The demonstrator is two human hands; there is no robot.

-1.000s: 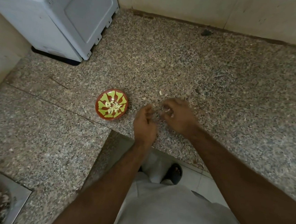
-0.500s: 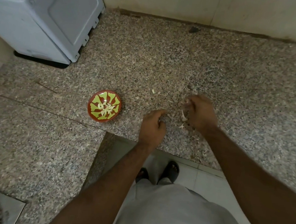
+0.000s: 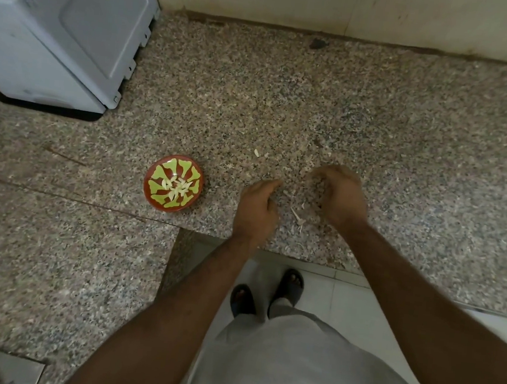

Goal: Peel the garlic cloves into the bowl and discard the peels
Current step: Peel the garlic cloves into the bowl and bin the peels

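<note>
My left hand (image 3: pixel 255 210) hangs over the counter (image 3: pixel 406 138) near its edge, fingers loosely curled; I can't tell whether it holds anything. My right hand (image 3: pixel 340 197) is just beside it, fingers curled down toward the stone, and what they grip, if anything, is hidden. Between my hands lie pale peels (image 3: pixel 297 216). The bowl (image 3: pixel 172 187), with peeled cloves (image 3: pixel 178 187) inside, sits left of my left hand, apart from it.
</note>
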